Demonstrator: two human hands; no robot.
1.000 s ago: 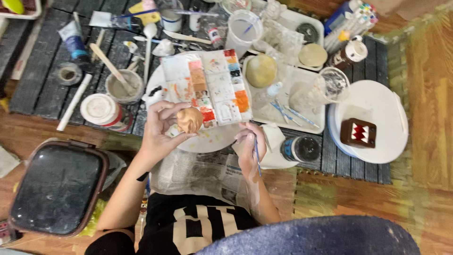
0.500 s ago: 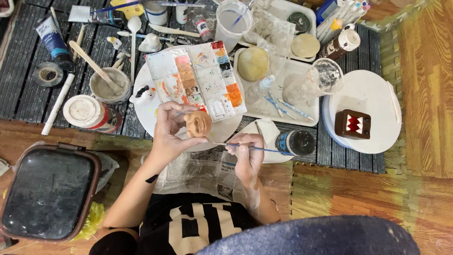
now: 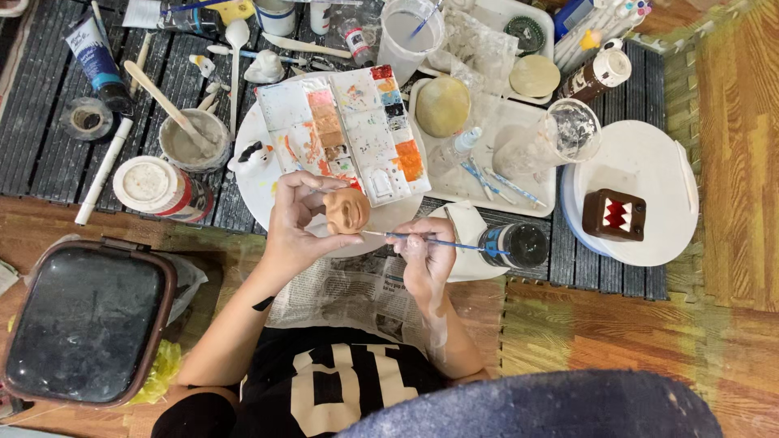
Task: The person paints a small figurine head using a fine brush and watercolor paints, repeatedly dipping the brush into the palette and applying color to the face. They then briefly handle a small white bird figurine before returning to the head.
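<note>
My left hand holds a small peach-coloured clay head by its back, with the sculpted features turned up toward the camera. My right hand grips a thin blue-handled paintbrush like a pen, and the brush tip touches the right side of the clay head. Both hands hover over a round white plate and a paint palette with skin-tone, orange, red and blue patches. Crumpled newspaper lies under my wrists.
A white tray with beige clay discs and a glass sits behind my right hand. A brown toothed block rests on a white lid at right. A dark jar, paint tubs, a spoon and a dark case surround the work area.
The clay head has turned so its sculpted side shows. My right hand has brought the brush tip against it. The view has shifted slightly.
</note>
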